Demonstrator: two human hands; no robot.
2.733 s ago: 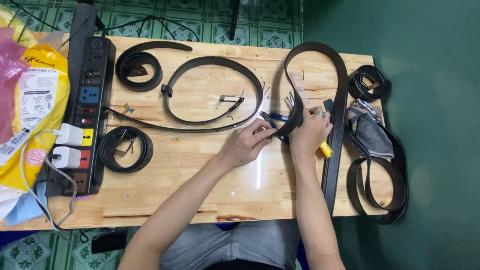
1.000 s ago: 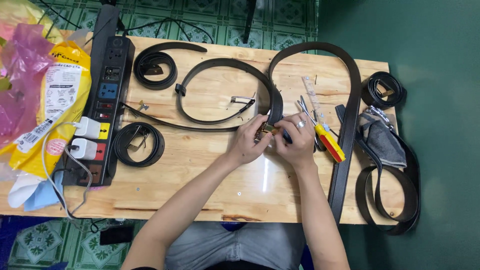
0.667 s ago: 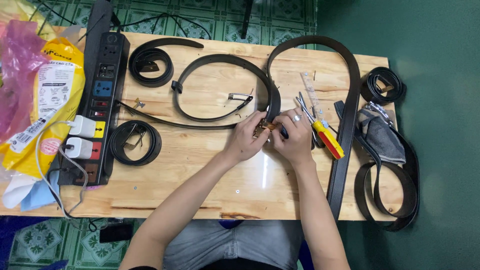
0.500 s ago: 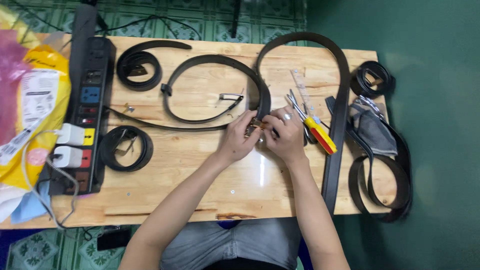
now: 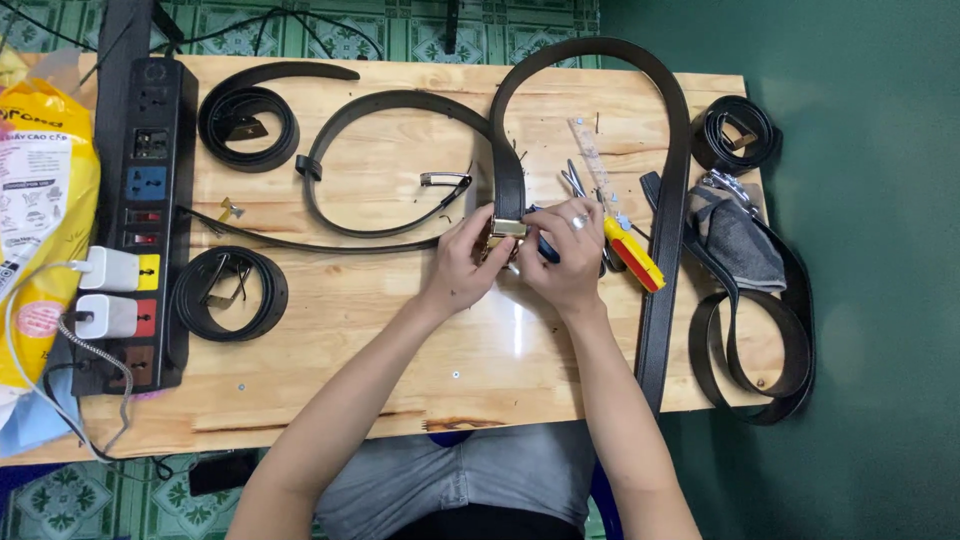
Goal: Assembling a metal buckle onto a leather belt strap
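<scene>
A long dark leather belt (image 5: 670,160) arches over the right half of the wooden table (image 5: 420,340). Its near end carries a gold-coloured buckle (image 5: 508,227). My left hand (image 5: 465,262) pinches that buckle from the left. My right hand (image 5: 562,258), with a ring on one finger, grips it from the right. Both hands meet at the table's middle. A yellow-and-red handled tool (image 5: 632,255) lies just right of my right hand, with pliers (image 5: 575,182) above it.
Another open belt (image 5: 370,110) loops at centre left. Coiled belts lie at top left (image 5: 245,115), left (image 5: 228,293) and top right (image 5: 738,133). A black power strip (image 5: 140,210) with white plugs runs along the left edge. Grey cloth (image 5: 735,240) and more belts hang at right.
My hands moved from the tools at right to the belt's end and closed on the buckle. The camera view has shifted slightly.
</scene>
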